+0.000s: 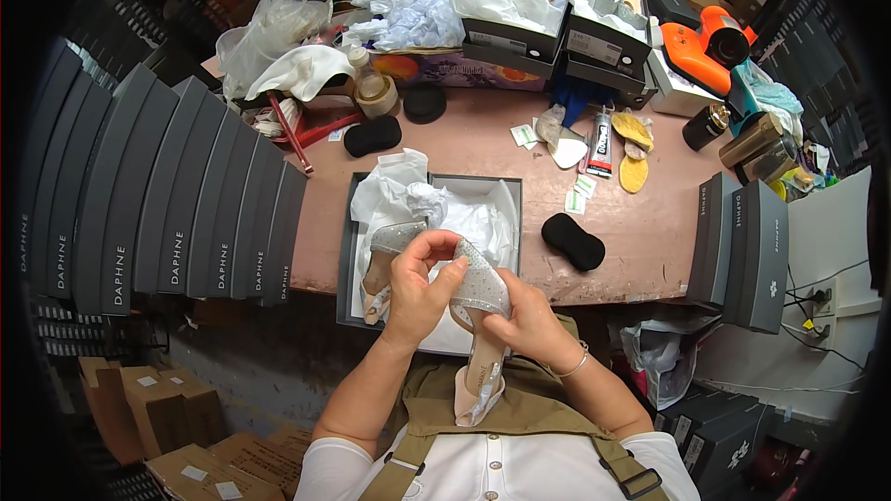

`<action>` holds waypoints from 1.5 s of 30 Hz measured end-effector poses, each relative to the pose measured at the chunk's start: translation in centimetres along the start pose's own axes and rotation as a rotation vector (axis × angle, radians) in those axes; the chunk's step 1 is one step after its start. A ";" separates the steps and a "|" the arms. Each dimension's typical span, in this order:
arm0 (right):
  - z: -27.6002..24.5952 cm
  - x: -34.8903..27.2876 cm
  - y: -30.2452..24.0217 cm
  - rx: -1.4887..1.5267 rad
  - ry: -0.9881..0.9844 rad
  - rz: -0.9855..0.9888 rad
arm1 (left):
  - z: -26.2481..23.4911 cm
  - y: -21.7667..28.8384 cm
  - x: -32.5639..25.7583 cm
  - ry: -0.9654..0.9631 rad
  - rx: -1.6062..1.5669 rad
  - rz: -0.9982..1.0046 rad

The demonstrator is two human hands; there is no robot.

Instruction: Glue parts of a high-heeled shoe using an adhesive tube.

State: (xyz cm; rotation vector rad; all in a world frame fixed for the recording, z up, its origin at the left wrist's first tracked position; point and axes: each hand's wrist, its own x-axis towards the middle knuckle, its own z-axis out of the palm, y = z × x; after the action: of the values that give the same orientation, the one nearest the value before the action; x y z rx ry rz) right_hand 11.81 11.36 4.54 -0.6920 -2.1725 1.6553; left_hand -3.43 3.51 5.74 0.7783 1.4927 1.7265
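Note:
My left hand (419, 280) and my right hand (527, 315) hold a silver glittery high-heeled shoe (480, 304) close to my chest, its toe toward the table and its beige insole facing up. The left fingers curl over the shoe's toe part; the right hand grips its side. Just beyond sits an open grey shoe box (351, 250) lined with white tissue paper (436, 204). A second matching shoe (382, 255) lies in the box at its left side, beside my left hand.
A row of grey shoe boxes (176, 204) stands on edge at the left, two more (742, 250) at the right. Black pads (573, 239), a glue tube (600, 141), insoles, tape rolls, plastic bags and open boxes of shoes (557, 0) crowd the pink table (650, 223). Cardboard cartons (158, 399) sit below left.

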 end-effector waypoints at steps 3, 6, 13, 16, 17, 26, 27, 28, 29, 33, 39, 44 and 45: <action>0.0 -0.1 0.0 -0.002 -0.004 0.007 | 0.0 0.1 0.0 0.002 0.003 0.006; 0.1 -0.1 0.1 0.001 -0.005 0.010 | 0.0 -0.1 -0.1 0.007 -0.023 -0.006; 0.1 0.0 -0.2 0.013 -0.015 0.013 | 0.0 0.0 -0.2 0.000 -0.016 0.021; 0.1 0.0 -0.2 0.010 -0.019 0.009 | -0.1 -0.2 -0.2 -0.006 -0.022 0.047; 0.1 0.0 -0.2 0.007 -0.020 0.007 | -0.1 -0.3 -0.2 -0.005 -0.025 0.048; 0.2 0.0 0.1 -0.004 -0.015 -0.006 | 0.2 -0.3 -0.3 0.006 -0.033 0.050; 0.1 0.0 0.1 -0.001 -0.020 0.002 | 0.2 -0.4 -0.3 0.009 -0.035 0.052; 0.1 0.0 0.0 0.001 -0.025 0.009 | 0.2 -0.5 -0.3 0.010 -0.037 0.056; 0.1 0.1 0.0 0.003 -0.029 0.016 | 0.1 -0.6 -0.3 0.012 -0.040 0.059; 0.1 0.1 0.0 0.002 -0.023 0.008 | 0.2 -0.7 -0.3 0.019 -0.050 0.059; 0.1 0.2 -0.1 -0.003 -0.021 -0.005 | 0.3 -0.9 -0.3 0.023 -0.115 0.037; 0.1 0.3 -0.1 -0.011 -0.023 -0.002 | 0.4 -1.2 -0.5 0.020 -0.188 0.033; 0.1 0.3 -0.2 -0.013 -0.025 -0.001 | 0.5 -1.3 -0.6 0.020 -0.199 0.030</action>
State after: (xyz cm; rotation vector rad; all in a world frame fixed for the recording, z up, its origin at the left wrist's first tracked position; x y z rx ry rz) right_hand 11.47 11.42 4.65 -0.6769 -2.2028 1.6589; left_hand -2.57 3.39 4.55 0.6840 1.3028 1.8766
